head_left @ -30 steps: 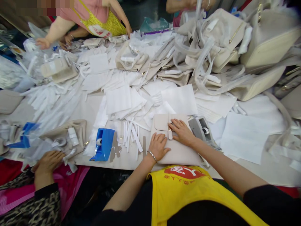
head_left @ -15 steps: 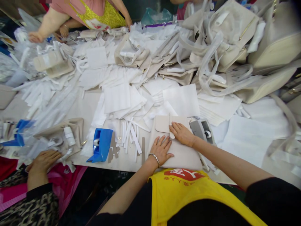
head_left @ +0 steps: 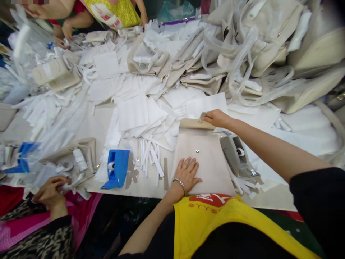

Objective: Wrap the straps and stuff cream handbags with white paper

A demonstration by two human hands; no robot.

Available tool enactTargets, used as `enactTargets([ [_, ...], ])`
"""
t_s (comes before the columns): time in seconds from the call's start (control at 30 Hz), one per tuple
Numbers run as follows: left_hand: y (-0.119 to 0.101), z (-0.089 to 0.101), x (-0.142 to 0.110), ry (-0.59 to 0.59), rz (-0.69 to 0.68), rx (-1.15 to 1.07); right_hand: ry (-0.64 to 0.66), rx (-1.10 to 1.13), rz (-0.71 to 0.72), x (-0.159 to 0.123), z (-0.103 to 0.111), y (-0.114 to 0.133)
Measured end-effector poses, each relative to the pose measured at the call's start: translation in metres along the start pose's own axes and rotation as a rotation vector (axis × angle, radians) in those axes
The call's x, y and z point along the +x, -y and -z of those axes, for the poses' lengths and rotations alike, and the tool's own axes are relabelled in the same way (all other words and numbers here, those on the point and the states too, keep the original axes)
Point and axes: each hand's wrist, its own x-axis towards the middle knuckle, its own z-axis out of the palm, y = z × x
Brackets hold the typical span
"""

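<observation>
A cream handbag (head_left: 207, 163) lies flat at the table's front edge, just before my yellow apron. My left hand (head_left: 187, 174) rests on its lower left with the fingers spread, pressing on the front panel. At the bag's top, my right hand (head_left: 215, 118) pinches the tab of the bag's flap (head_left: 191, 124), which is lifted and folded back. A small round metal snap (head_left: 197, 151) shows on the uncovered front panel. To the right of the bag stands a grey tape dispenser (head_left: 233, 153).
Left of the bag are white foam strips (head_left: 148, 158) and a blue tape dispenser (head_left: 117, 169). White foam sheets (head_left: 134, 111) spread behind it, with more cream bags (head_left: 269, 39) heaped at the back right. Co-workers' hands (head_left: 52, 190) are at the left and far left.
My right hand has raised the flap by its tab and moved up and away from me, uncovering the snap. My left hand has stayed on the bag.
</observation>
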Motion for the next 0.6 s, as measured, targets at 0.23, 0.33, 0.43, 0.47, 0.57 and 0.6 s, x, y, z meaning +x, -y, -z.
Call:
enactTargets([
  [0.23,0.007,0.0,0.003,-0.067,-0.042,0.056,-0.413,0.073,-0.445,0.003,-0.011,-0.066],
  [0.33,0.014,-0.007,0.007,-0.123,-0.094,0.115,-0.542,0.062,-0.453,-0.048,-0.024,-0.101],
  [0.43,0.019,-0.012,0.012,-0.182,-0.146,0.186,-0.635,-0.028,-0.513,-0.106,-0.034,-0.138],
  [0.47,0.02,-0.012,0.014,-0.203,-0.16,0.207,-0.647,-0.055,-0.545,-0.124,-0.037,-0.15],
  [0.57,0.02,-0.011,0.018,-0.25,-0.202,0.248,-0.679,-0.091,-0.678,-0.178,-0.047,-0.184],
  [0.6,0.019,-0.011,0.019,-0.256,-0.211,0.251,-0.696,-0.095,-0.729,-0.194,-0.051,-0.194],
])
